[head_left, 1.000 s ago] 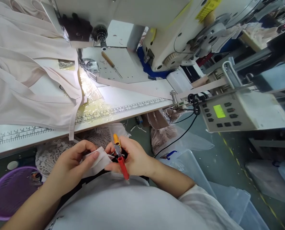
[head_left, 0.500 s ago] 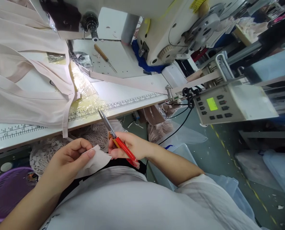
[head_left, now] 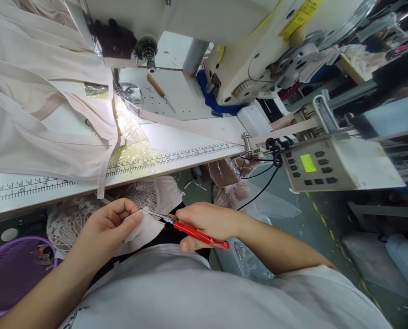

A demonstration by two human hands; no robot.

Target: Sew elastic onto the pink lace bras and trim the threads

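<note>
My left hand (head_left: pixel 113 228) pinches the edge of a pale fabric piece (head_left: pixel 147 233) between thumb and fingers, close to my body. Red-handled scissors (head_left: pixel 200 235) are gripped in my right hand (head_left: pixel 207 224). Their blades point left and lie at the fabric's upper edge, just beside my left fingertips. Whether the blades are parted there is too small to tell. Below the table edge, lace fabric (head_left: pixel 68 224) hangs behind my left hand. More pale cloth (head_left: pixel 35 132) is spread on the table under the sewing machine (head_left: pixel 220 77).
A ruler strip (head_left: pixel 172 157) runs along the table's front edge. A wooden-handled awl-like tool (head_left: pixel 156 87) lies on the machine bed. On the right sits a control box (head_left: pixel 344 164) with a green display and cables. A purple basket (head_left: pixel 15 278) stands at lower left.
My right hand has moved right and turned the scissors from pointing up at the table to pointing left at the fabric. My left hand keeps its pinch. The view has shifted slightly.
</note>
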